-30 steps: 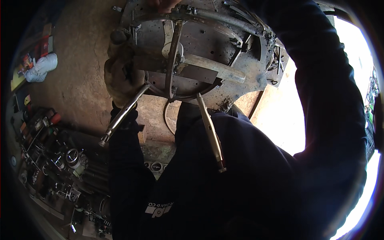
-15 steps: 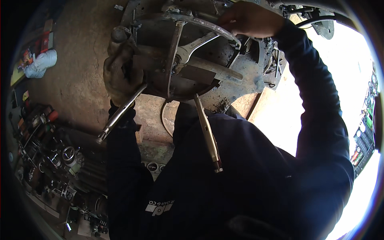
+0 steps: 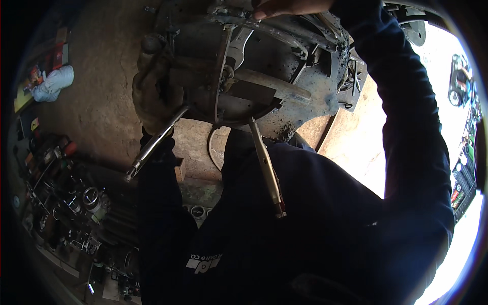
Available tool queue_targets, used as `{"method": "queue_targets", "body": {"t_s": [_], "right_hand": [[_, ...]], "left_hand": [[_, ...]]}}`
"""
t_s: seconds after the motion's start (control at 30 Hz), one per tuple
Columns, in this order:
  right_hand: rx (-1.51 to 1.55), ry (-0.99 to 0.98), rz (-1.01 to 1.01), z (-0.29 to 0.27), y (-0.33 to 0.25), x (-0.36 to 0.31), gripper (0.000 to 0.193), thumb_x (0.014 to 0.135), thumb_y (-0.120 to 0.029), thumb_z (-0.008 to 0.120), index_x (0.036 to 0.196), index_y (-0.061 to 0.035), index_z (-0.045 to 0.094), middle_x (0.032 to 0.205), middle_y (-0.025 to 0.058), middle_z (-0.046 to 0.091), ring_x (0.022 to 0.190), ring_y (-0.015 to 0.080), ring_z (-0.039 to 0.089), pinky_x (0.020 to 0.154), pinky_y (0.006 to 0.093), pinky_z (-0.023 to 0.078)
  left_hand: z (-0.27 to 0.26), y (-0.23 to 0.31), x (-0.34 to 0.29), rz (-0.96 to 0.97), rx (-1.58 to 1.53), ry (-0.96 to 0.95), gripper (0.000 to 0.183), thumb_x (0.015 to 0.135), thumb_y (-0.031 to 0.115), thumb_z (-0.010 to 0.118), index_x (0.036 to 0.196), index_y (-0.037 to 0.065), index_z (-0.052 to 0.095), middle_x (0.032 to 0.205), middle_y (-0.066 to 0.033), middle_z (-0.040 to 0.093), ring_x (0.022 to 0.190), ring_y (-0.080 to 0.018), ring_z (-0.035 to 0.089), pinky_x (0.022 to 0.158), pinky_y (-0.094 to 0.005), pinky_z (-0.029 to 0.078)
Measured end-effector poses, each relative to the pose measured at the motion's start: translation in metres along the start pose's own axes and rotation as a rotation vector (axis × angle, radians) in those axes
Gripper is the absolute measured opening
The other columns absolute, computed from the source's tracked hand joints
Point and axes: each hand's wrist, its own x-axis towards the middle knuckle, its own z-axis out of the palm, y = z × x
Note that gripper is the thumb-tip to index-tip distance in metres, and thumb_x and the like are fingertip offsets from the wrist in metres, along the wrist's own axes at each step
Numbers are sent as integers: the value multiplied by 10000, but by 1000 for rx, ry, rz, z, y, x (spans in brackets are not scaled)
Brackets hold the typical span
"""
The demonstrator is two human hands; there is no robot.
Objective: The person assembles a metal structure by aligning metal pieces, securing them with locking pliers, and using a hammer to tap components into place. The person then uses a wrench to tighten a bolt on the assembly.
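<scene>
A steel wrench (image 3: pixel 238 50) has its head on a fastener at the middle of a metal assembly (image 3: pixel 315 84), and its handle passes behind a curved bar. My bare right hand (image 3: pixel 292 6), partly cut off by the top edge, has its fingertips closed at the handle's far end. On the left, my gloved left hand (image 3: pixel 155 99) is closed round the left end of the assembly, beside a round stub (image 3: pixel 150 44). A pair of locking pliers (image 3: pixel 157 145) hangs by the glove. Another pair of locking pliers (image 3: pixel 267 170) extends from the lower rim towards me.
A pipe (image 3: pixel 274 84) crosses the assembly, below the curved bar (image 3: pixel 274 33). Machinery with a handwheel (image 3: pixel 90 197) stands at lower left. A pale cloth bundle (image 3: pixel 53 83) lies at far left. Bright ground lies on the right.
The wrench has swung from pointing up and right to nearly upright. My right hand has moved up and left along with it. My left hand and the pliers have stayed almost in place.
</scene>
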Motion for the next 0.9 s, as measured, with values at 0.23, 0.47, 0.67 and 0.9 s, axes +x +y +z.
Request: {"method": "queue_targets", "body": {"t_s": [0.23, 0.47, 0.67, 0.9], "right_hand": [[-82, -138, -124, -7, 5, 57, 325, 837, -448, 754, 926, -140, 806, 932, 77, 752, 914, 300, 682, 802, 416, 526], [-238, -192, -341, 24, 17, 103, 267, 817, -309, 726, 1005, -127, 780, 952, 91, 742, 898, 302, 687, 779, 432, 537], [-209, -128, -238, 24, 10, 92, 248, 801, -273, 714, 998, -135, 774, 919, 98, 723, 864, 295, 684, 765, 449, 531], [205, 42, 336, 55, -30, -53, 177, 977, -199, 656, 1049, -87, 772, 1012, 123, 755, 893, 261, 722, 826, 365, 573]], "left_hand": [[-5, 2, -2, 24, 82, -28, 448, 819, 144, 821, 1200, -10, 642, 1048, -154, 663, 907, -305, 648, 767, -390, 539], [1, 10, 16, 199, 218, 36, 305, 899, 32, 703, 1168, 7, 562, 1155, -147, 634, 854, -235, 661, 628, -286, 543], [2, 9, 8, -13, 42, 44, 349, 868, 131, 770, 1168, -6, 654, 1060, -157, 673, 878, -282, 687, 707, -367, 552], [6, 6, 13, -24, -220, 46, 359, 851, -78, 602, 1204, -20, 574, 1145, -209, 652, 821, -260, 702, 624, -310, 568]]}}
